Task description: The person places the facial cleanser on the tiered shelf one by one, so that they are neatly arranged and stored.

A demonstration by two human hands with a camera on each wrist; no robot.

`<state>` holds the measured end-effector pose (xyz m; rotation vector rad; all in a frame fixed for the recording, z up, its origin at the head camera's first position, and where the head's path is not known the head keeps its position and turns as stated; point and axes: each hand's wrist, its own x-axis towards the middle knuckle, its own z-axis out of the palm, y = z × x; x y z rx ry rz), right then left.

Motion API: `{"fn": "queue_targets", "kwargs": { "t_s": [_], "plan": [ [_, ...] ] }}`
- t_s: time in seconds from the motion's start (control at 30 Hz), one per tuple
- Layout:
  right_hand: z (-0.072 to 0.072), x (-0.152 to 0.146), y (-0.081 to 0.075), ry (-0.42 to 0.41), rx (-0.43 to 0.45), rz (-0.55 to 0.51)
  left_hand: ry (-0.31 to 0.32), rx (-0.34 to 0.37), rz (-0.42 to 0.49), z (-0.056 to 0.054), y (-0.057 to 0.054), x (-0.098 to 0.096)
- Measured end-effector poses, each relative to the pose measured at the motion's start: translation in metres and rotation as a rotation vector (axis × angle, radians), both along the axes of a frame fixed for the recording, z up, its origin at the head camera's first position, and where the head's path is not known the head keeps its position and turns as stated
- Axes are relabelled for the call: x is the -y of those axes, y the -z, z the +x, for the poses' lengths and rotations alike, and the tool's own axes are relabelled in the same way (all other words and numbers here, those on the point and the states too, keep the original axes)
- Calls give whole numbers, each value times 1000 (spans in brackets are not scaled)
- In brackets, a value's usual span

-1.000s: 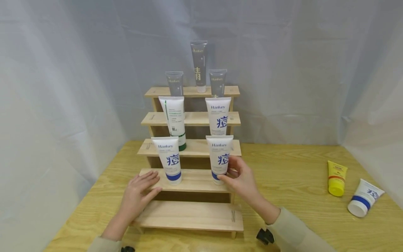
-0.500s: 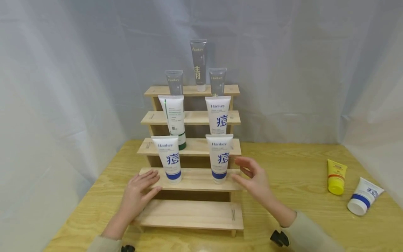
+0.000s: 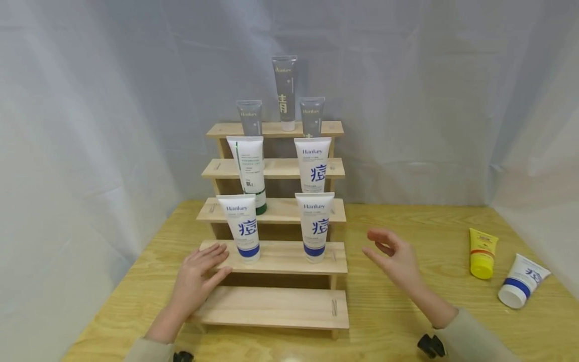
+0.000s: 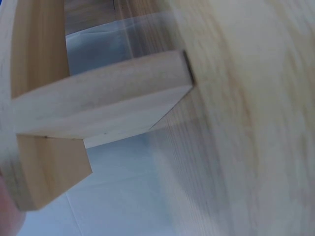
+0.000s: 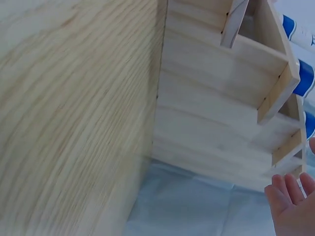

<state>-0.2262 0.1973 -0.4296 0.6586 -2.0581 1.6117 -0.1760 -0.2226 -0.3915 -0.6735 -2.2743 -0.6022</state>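
A tiered wooden display stand (image 3: 273,307) holds upright squeeze tubes on its steps. On the second step from the bottom, a white tube with a blue band (image 3: 242,229) stands at left and a matching white tube (image 3: 314,227) at right. My left hand (image 3: 199,276) rests on the left end of that step, fingers extended, beside the left tube. To the right of the stand, my right hand (image 3: 398,259) hovers with loosely bent fingers and holds nothing. In the right wrist view, the fingers (image 5: 293,189) show near the stand's side.
Higher up stand a white-and-green tube (image 3: 249,168), another blue-and-white tube (image 3: 313,166) and grey tubes (image 3: 285,93). A yellow tube (image 3: 482,254) and a white tube (image 3: 523,281) lie on the table (image 3: 407,322) at right. Pale sheeting (image 3: 407,100) hangs behind.
My right hand has let go of the right white tube on the second step and moved away to the right. The tube stays upright; my left hand stays in place.
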Motion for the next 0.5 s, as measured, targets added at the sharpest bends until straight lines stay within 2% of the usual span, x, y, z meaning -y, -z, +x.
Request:
{"fn": "queue_targets", "kwargs": {
  "t_s": [0.07, 0.13, 0.17, 0.23, 0.5],
  "plan": [
    [-3, -8, 7, 45, 0, 63, -1, 1, 0, 0, 0, 0],
    [-12, -19, 23, 93, -2, 113, -2, 2, -1, 0, 0, 0],
    [-21, -27, 36, 135, 1, 148, -3, 3, 0, 0, 0, 0],
    [-26, -36, 43, 154, 2, 167, -4, 6, 1, 0, 0, 0],
    [-29, -67, 46, 281, -14, 251, -6, 13, 1, 0, 1, 0]
  ]
}}
